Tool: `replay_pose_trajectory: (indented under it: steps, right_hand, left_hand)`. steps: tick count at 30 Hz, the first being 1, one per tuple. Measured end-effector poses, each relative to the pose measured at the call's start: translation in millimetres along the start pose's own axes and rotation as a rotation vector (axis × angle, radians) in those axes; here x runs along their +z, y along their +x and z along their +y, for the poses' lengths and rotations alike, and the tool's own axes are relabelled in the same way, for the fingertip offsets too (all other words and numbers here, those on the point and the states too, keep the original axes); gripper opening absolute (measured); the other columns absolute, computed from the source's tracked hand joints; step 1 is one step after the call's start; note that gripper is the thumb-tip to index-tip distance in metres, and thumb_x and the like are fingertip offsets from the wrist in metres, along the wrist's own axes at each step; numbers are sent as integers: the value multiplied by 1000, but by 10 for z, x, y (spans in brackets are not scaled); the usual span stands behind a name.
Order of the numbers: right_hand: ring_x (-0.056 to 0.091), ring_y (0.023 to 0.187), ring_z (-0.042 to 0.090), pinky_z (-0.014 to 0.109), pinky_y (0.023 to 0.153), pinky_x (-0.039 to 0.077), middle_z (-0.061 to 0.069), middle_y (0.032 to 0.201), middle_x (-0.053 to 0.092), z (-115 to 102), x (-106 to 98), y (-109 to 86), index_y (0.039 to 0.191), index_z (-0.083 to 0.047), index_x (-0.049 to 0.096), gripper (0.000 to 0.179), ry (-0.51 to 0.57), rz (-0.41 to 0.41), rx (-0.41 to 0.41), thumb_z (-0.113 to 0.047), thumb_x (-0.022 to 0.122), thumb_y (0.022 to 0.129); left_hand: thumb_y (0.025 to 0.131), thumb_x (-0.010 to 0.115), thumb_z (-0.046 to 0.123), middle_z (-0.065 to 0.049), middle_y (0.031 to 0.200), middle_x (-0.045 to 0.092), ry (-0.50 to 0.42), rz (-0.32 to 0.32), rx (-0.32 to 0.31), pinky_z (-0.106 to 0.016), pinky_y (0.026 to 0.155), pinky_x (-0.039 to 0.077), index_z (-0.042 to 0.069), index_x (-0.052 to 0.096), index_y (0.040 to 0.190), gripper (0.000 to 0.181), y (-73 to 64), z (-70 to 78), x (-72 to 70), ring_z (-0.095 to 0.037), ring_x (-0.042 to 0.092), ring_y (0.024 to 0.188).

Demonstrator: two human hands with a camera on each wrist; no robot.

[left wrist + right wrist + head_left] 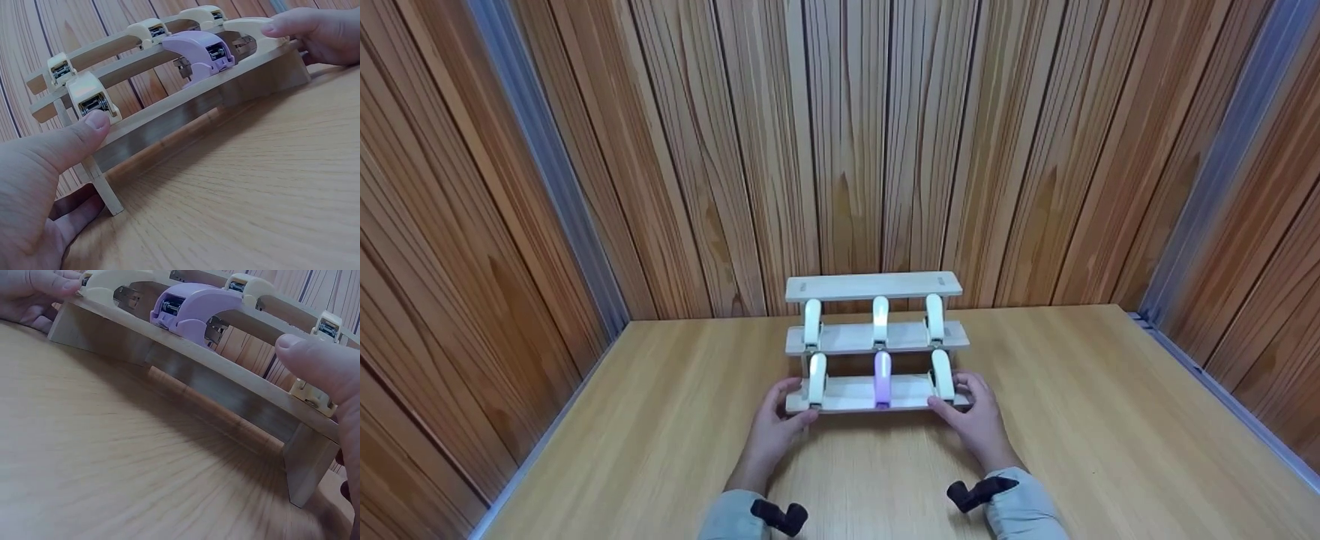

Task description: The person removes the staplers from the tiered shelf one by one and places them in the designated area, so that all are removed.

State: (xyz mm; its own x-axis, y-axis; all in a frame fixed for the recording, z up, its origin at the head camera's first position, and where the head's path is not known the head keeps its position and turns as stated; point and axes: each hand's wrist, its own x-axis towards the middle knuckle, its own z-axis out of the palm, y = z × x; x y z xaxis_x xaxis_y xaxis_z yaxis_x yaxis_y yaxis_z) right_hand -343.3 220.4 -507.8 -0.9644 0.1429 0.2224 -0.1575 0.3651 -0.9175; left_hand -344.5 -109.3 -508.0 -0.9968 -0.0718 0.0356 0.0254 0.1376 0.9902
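Note:
A pale three-tier wooden rack [874, 286] stands on the table, its upper tiers stepping back. My left hand [774, 431] grips the left end of its lowest tier. In the left wrist view the thumb [84, 135] lies at the front edge by a white stapler [89, 95], fingers around the end leg. My right hand [981, 429] grips the opposite end, its thumb [306, 354] over another white stapler [316, 395]. Between them on the lowest tier sits a purple stapler [883, 379]. The middle tier carries a row of white staplers [880, 322].
The light wood table [682, 420] extends around the rack on both sides and in front. Behind it rises a wood-plank wall [847, 150], with side walls meeting it at grey metal corner strips [547, 165]. Black wrist mounts [780, 517] sit on both sleeves.

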Motion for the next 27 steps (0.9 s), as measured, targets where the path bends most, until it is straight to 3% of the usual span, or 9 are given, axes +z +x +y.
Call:
replay_pose_trajectory:
  steps: [12, 19, 27]
  right_hand:
    - [30, 146, 35, 57, 119, 19, 14, 154, 42, -2, -46, -17, 124, -5, 56, 58, 101, -23, 70, -32, 85, 82]
    - [34, 144, 34, 54, 119, 23, 14, 152, 44, -9, -124, -75, 128, -6, 56, 60, 124, -25, 88, -31, 85, 82]
    - [47, 133, 31, 47, 112, 38, 12, 145, 51, 30, -213, -96, 126, -6, 57, 56, 155, -3, 84, -27, 85, 83]
  left_hand:
    - [81, 84, 24, -5, 151, 50, 9, -2, -22, -62, 116, 26, 20, 52, 143, 70, 5, 14, -18, -36, 30, 148]
    - [82, 84, 22, -5, 150, 51, -8, -4, -15, -60, 115, 29, 21, 54, 142, 67, 12, -16, -10, -35, 33, 146]
    - [83, 84, 19, -7, 150, 51, -11, -9, -5, -62, 117, 24, 17, 54, 142, 66, 3, -8, -9, -37, 29, 148]
